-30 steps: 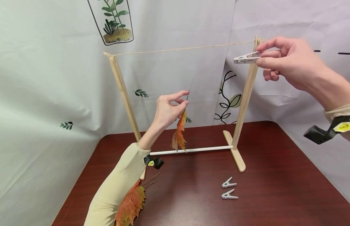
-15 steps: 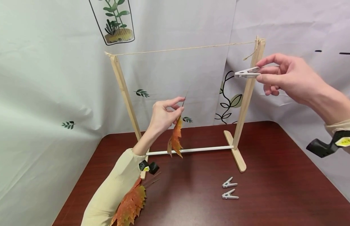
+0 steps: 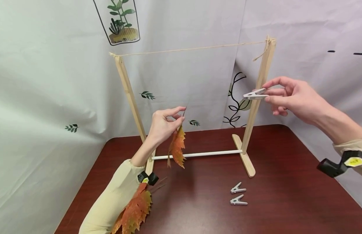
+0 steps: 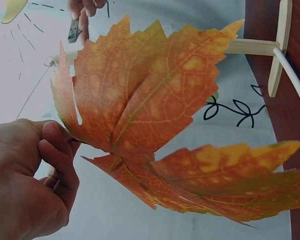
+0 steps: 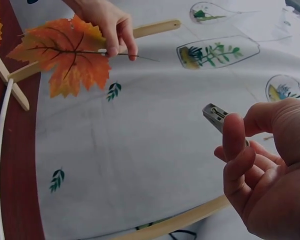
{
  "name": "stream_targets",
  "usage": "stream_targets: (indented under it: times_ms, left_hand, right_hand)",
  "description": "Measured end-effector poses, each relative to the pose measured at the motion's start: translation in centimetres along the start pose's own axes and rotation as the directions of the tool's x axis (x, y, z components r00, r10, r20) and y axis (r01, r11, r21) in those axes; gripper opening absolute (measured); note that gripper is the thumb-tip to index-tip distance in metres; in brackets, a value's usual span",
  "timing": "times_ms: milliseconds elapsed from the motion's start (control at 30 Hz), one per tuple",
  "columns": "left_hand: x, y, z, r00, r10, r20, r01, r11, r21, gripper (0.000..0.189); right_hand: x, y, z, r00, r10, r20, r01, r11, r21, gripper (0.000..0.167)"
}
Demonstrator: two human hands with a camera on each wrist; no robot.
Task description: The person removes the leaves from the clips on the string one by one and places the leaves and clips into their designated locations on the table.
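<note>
An orange and yellow maple leaf (image 3: 178,148) hangs by its thin stem from my left hand (image 3: 164,125), which pinches the stem between thumb and index finger. Its jagged blades spread wide in the left wrist view (image 4: 145,95). My right hand (image 3: 298,99) pinches the handles of a white clothespin (image 3: 254,94), its nose pointing left, in front of the stand's right post. In the right wrist view, the clothespin (image 5: 215,115) shows partly behind the fingers. Above both hands, a twine line (image 3: 195,48) stretches between the wooden posts with nothing clipped on it.
Two more clothespins (image 3: 238,194) lie on the dark red table (image 3: 280,195). A pile of maple leaves (image 3: 134,211) lies at the front left, partly under my left arm. A white rod (image 3: 210,153) joins the stand's feet, and a printed white cloth (image 3: 181,19) hangs behind.
Both hands have come down, the right one further, with the clothespin still in its pinch. The left hand has also shifted left with the maple leaf, which now shows more of its face.
</note>
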State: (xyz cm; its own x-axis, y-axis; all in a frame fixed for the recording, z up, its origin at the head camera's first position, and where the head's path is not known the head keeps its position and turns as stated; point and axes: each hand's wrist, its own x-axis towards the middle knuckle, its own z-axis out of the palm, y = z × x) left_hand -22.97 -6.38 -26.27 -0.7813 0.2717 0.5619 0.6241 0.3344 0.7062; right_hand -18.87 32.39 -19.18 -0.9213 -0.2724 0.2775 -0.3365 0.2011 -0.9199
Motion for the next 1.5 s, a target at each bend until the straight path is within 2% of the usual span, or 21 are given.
stream_targets:
  times_ms: [200,500,900,1133,1500]
  left_hand:
    - [-0.8,-0.2,-0.5,1.000,-0.023,0.007,0.023,1.000,0.011,0.029]
    - [-2.1,-1.0,-1.2,0.999,-0.012,0.039,0.010,0.999,0.037,0.029]
    - [-4.0,-2.0,-2.3,0.997,-0.047,0.063,0.040,0.993,0.109,0.031]
    - [-5.1,-2.6,-2.8,0.995,-0.078,0.066,0.069,0.990,0.125,0.030]
    - [-6.3,-3.6,-3.9,0.994,-0.069,0.079,0.056,0.986,0.154,0.031]
  right_hand:
    - [-0.7,1.3,0.3,1.000,0.013,0.017,-0.014,1.000,0.021,0.032]
    - [-2.0,4.0,1.1,0.999,0.007,0.053,-0.011,0.998,0.069,0.030]
    - [-4.0,6.3,1.7,0.998,0.001,0.069,-0.002,1.000,0.023,0.028]
    - [-4.8,8.3,2.6,0.995,-0.010,0.099,-0.005,0.989,0.144,0.029]
    - [-6.2,10.4,3.7,0.995,0.016,0.096,-0.031,0.987,0.158,0.027]
